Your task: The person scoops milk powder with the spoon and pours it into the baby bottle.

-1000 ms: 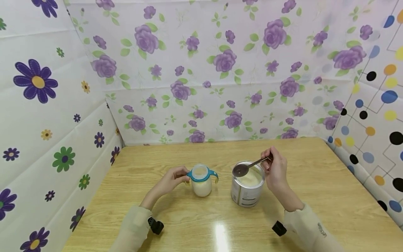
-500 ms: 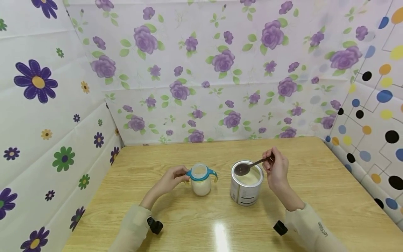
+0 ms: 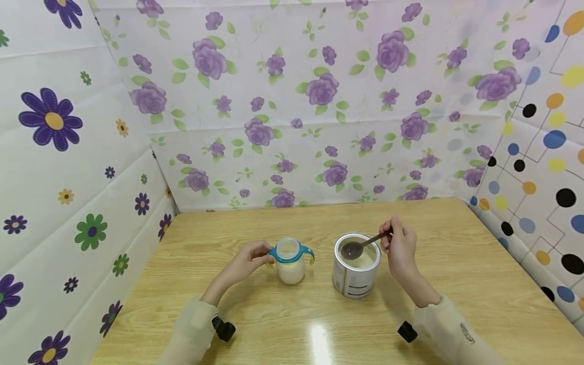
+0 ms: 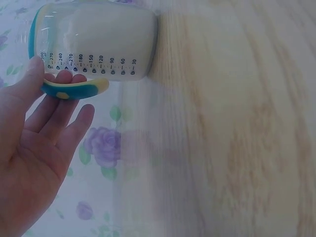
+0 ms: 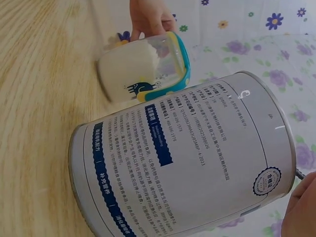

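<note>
My left hand (image 3: 248, 262) pinches one handle (image 4: 74, 90) of a clear baby bottle (image 3: 291, 271), thumb and fingertips about its upper end. The bottle stands upright on the table with a teal collar, two handles and an uncapped top. Pale powder fills most of it, and measuring marks run up its side. To its right stands an open milk powder tin (image 3: 358, 281) with cream powder inside. In my right hand (image 3: 401, 248) I grip a dark spoon (image 3: 353, 250) by its handle end. Its bowl overlaps the tin's mouth in the head view.
The wooden table (image 3: 219, 228) carries both containers near its middle. A floral sheet (image 3: 274, 76) hangs behind it. More patterned sheets flank the table on the left and right. A black wrist camera (image 3: 223, 328) sits at my left sleeve, another (image 3: 407, 332) at my right.
The spoon's bowl has dipped slightly lower and rightward over the tin's opening as my right hand shifts a little. My left hand keeps its hold on the bottle handle. The head view has drifted slightly.
</note>
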`<state>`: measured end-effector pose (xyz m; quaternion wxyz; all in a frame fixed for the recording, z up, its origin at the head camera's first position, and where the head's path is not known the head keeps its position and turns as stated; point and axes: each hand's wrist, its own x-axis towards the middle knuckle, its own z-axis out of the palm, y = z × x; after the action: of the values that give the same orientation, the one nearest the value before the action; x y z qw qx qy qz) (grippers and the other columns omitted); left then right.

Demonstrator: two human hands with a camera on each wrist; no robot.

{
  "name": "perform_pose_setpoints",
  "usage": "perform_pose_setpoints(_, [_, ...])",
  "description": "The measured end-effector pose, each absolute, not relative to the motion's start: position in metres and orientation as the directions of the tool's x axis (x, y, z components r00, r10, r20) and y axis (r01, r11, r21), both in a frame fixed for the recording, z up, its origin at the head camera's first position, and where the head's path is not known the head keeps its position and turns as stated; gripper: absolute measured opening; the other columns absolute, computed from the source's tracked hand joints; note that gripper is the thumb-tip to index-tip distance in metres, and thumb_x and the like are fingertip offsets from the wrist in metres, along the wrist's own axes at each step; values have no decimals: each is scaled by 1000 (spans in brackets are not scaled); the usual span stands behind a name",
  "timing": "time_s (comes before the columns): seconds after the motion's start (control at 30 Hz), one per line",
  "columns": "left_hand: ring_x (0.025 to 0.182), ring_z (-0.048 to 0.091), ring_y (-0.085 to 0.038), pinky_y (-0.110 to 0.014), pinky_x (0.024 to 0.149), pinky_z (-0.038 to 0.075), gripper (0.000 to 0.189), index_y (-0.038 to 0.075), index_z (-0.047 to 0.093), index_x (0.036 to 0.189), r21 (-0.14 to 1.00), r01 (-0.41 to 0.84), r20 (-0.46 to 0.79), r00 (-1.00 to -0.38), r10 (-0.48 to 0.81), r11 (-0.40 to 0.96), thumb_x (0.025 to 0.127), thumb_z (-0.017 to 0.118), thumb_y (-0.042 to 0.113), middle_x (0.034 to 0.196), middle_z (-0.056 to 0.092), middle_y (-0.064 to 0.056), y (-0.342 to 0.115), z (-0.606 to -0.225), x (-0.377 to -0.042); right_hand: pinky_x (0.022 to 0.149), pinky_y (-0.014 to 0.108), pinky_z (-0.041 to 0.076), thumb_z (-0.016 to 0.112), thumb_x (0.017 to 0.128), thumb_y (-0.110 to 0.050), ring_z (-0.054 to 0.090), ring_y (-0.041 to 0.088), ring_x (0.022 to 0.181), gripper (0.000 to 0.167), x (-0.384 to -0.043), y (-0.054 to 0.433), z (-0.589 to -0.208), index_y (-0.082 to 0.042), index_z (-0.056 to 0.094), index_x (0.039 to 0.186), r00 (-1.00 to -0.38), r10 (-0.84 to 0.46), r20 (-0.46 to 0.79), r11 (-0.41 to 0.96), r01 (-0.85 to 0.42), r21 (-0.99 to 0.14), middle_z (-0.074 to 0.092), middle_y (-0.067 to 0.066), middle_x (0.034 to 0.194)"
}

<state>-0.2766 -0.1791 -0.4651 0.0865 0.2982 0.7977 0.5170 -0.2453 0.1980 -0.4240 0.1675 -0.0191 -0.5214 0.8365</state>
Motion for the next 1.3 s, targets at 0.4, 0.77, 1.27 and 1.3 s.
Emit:
perform_pose_setpoints(0.4, [98, 66, -32, -39, 87, 56, 18, 7, 63, 112, 877, 379, 156, -806, 572, 294, 97, 58, 17, 106, 66, -16, -179, -467, -277, 36, 13, 33, 38, 106, -20, 42, 2, 40, 41, -244, 205, -427, -7, 54, 71, -970, 232, 73, -326, -148, -934, 56, -3, 65])
perform_pose_setpoints(0.77, [103, 65, -29, -41, 91, 54, 19, 11, 64, 112, 866, 378, 147, -819, 555, 328, 97, 59, 22, 108, 67, -12, -181, -464, -275, 37, 13, 31, 39, 105, -21, 40, 1, 40, 41, -243, 209, -433, -10, 58, 71, -979, 201, 37, -277, -93, -956, 57, -5, 65])
perform_pose_setpoints(1.27, [123, 53, -38, -51, 99, 48, 34, 2, 55, 131, 863, 380, 146, -817, 558, 331, 104, 47, 22, 129, 59, -18, -191, -462, -269, 69, 23, 48, 15, 105, -52, 56, 4, 75, 62, -241, 225, -439, -19, 66, 92, -999, 49, 14, -163, -22, -986, 64, -10, 84])
perform_pose_setpoints(1.3, [126, 50, -40, -52, 100, 47, 37, 1, 52, 134, 866, 372, 139, -820, 555, 334, 105, 45, 22, 132, 57, -20, -192, -463, -269, 73, 23, 49, 14, 104, -52, 57, 5, 78, 63, -241, 227, -440, -19, 66, 94, -999, 34, 18, -153, -23, -988, 64, -10, 86])
